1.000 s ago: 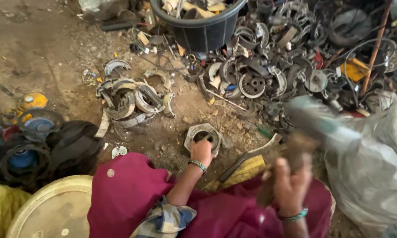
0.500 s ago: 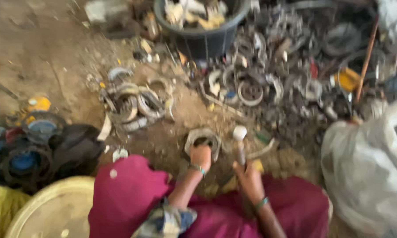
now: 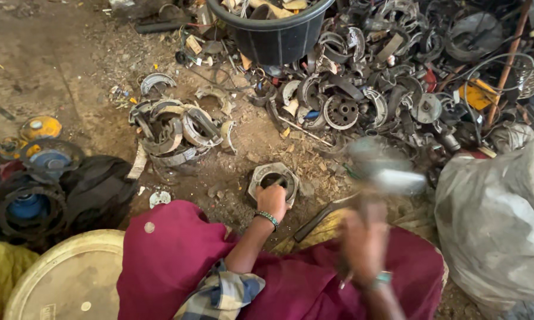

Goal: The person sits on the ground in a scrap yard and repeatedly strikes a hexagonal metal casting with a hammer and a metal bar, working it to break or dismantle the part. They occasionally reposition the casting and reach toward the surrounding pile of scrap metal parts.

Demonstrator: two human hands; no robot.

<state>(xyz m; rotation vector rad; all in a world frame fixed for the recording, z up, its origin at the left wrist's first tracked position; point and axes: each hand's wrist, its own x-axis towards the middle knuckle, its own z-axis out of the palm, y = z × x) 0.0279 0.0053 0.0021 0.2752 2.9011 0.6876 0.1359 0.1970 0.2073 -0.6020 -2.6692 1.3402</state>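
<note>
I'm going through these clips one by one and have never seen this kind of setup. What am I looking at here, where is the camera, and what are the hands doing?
There is no machine here: a person works with two bare hands, and the single camera sits on their head, looking down over their lap, which is covered in dark red cloth.

The left hand rests on a grey metal ring-shaped part lying on the dirt ground. The right hand is blurred by motion and grips a hammer, raised to the right of that part.

Around them lies scrap: a small pile of curved metal pieces, a large heap of metal parts, a black tub, a pale sack and a round cream lid.
</note>
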